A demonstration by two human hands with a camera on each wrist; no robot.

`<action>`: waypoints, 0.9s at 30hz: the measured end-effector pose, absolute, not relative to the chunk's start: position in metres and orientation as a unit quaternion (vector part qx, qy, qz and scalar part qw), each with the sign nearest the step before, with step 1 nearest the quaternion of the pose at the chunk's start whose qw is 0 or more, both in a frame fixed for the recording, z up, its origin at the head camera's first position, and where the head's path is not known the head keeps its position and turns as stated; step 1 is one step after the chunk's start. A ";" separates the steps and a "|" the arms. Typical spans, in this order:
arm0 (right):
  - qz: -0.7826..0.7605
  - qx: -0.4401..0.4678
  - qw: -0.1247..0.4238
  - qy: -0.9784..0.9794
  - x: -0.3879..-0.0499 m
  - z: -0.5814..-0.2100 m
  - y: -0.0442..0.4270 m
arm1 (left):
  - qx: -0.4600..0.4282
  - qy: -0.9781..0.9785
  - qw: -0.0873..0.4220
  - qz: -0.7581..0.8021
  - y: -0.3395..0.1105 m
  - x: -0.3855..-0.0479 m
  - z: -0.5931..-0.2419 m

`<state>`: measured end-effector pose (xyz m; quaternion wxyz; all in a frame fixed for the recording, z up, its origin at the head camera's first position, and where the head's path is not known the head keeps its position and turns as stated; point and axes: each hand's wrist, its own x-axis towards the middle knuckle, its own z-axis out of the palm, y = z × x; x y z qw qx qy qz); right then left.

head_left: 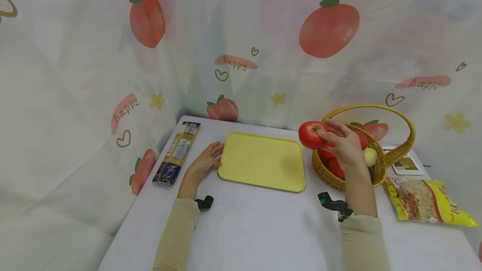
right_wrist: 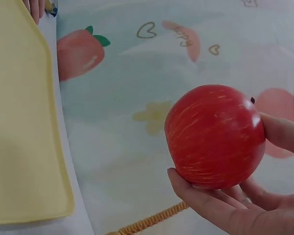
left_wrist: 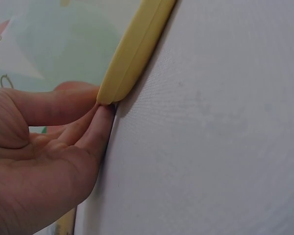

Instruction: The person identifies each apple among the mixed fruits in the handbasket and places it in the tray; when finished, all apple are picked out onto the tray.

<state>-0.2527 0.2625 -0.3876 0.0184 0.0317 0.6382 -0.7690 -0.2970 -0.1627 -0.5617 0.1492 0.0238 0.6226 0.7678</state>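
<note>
In the head view, my right hand [head_left: 348,147] holds a red apple [head_left: 311,135] in front of the wicker basket's left side. The right wrist view shows the apple [right_wrist: 215,137] gripped between thumb and fingers, its yellowish streaks and dark stem visible. My left hand [head_left: 205,160] touches the left edge of a yellow rectangular tray [head_left: 261,162]. Up close in the left wrist view, fairly straight fingers and the thumb meet the tray's rim [left_wrist: 132,54]. The tray lies flat and bare on the table.
The handled wicker basket [head_left: 320,170] contains more red fruit and a pale round item [head_left: 370,157]. A yellow food bag [head_left: 429,202] lies right of it, near a white-edged packet [head_left: 408,164]. A pack of dry noodles [head_left: 177,154] lies left on the white table [head_left: 260,229].
</note>
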 end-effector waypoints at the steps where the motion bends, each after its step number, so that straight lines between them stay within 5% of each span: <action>1: -0.769 0.032 0.023 0.638 -0.254 -0.388 0.260 | 0.025 0.622 0.150 0.768 -0.163 -0.297 -0.562; 27: -0.771 0.002 0.123 0.625 -0.311 -0.416 0.186 | 0.009 0.615 0.154 0.773 -0.164 -0.295 -0.559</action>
